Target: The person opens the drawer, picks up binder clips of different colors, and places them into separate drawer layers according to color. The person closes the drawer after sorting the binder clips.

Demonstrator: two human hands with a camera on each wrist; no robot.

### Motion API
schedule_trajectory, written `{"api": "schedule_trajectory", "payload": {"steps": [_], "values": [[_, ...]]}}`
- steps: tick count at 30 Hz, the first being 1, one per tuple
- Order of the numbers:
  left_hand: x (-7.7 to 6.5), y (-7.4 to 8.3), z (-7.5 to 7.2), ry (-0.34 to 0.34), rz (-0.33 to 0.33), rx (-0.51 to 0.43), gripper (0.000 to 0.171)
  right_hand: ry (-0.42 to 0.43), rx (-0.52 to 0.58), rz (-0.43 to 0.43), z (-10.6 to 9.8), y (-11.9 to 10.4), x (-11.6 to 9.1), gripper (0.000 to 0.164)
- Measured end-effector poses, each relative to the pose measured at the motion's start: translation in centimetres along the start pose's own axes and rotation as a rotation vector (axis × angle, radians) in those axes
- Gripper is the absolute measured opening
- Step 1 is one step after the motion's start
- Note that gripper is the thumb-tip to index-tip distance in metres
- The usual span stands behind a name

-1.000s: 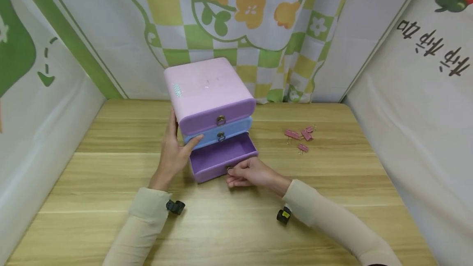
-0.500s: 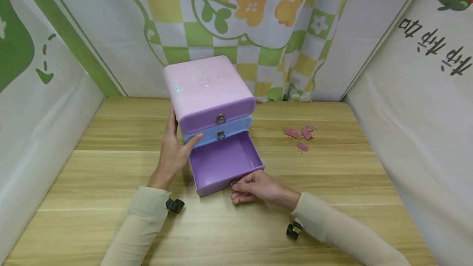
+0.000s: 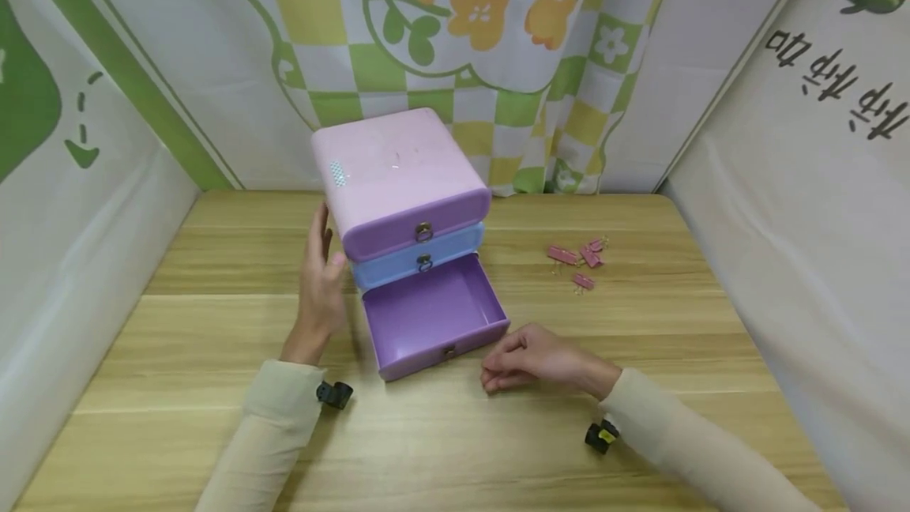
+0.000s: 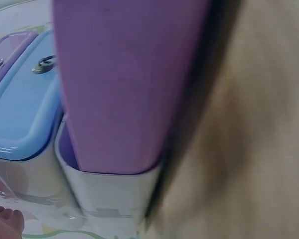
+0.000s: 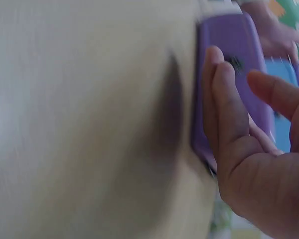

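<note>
A small drawer cabinet (image 3: 401,168) with a pink top stands toward the back of the table. Its upper purple drawer and middle blue drawer (image 3: 419,257) are closed. The bottom purple drawer (image 3: 435,314) is pulled out and has nothing inside. My left hand (image 3: 321,291) is at the cabinet's left side, thumb off the blue drawer front. Just right of the bottom drawer's front corner is my right hand (image 3: 533,358), off the ring pull, fingers loosely bent and holding nothing. In the right wrist view its thumb and fingers stand apart before the purple drawer front (image 5: 234,45).
Several pink binder clips (image 3: 583,281) lie on the wooden table (image 3: 675,322) to the right of the cabinet. A checked, flowered curtain (image 3: 469,117) hangs behind it, and white printed cloth walls close in both sides.
My right hand pulled the bottom drawer further out by its ring, then let go and moved right. My left hand has loosened from the cabinet, its thumb leaving the blue drawer front.
</note>
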State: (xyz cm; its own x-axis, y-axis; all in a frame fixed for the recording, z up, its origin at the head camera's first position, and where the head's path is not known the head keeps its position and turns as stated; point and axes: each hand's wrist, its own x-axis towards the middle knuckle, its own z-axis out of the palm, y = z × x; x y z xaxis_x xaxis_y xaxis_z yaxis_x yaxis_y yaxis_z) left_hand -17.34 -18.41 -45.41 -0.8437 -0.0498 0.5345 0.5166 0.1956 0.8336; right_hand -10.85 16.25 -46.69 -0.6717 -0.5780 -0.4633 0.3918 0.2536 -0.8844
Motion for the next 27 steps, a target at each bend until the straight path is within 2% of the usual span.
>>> {"api": "schedule_trajectory", "payload": {"steps": [2, 6, 10, 14, 18, 23, 27], "values": [[0.5, 0.3, -0.2, 0.049, -0.025, 0.024, 0.071, 0.035, -0.030, -0.007, -1.5, -0.7, -0.7, 0.036], [2.0, 0.7, -0.7, 0.135, 0.005, 0.061, 0.062, 0.151, -0.070, -0.012, -4.6, -2.2, -1.5, 0.042], [3.6, 0.7, -1.0, 0.176, 0.001, 0.025, 0.060, 0.297, -0.055, -0.023, -7.3, -3.6, -1.5, 0.050], [4.6, 0.5, -0.7, 0.186, -0.012, -0.049, 0.063, 0.430, -0.007, -0.050, -9.6, -4.5, -0.8, 0.058], [4.5, 0.2, -0.4, 0.197, 0.021, -0.091, 0.058, 0.531, -0.036, -0.034, -10.8, -5.0, 0.4, 0.055], [3.7, -0.1, -0.4, 0.237, 0.065, -0.126, 0.053, 0.607, -0.030, 0.026, -11.1, -5.1, 2.2, 0.049], [3.9, -0.1, -0.5, 0.233, 0.087, -0.127, 0.052, 0.649, -0.048, 0.052, -11.4, -5.3, 3.0, 0.045]]}}
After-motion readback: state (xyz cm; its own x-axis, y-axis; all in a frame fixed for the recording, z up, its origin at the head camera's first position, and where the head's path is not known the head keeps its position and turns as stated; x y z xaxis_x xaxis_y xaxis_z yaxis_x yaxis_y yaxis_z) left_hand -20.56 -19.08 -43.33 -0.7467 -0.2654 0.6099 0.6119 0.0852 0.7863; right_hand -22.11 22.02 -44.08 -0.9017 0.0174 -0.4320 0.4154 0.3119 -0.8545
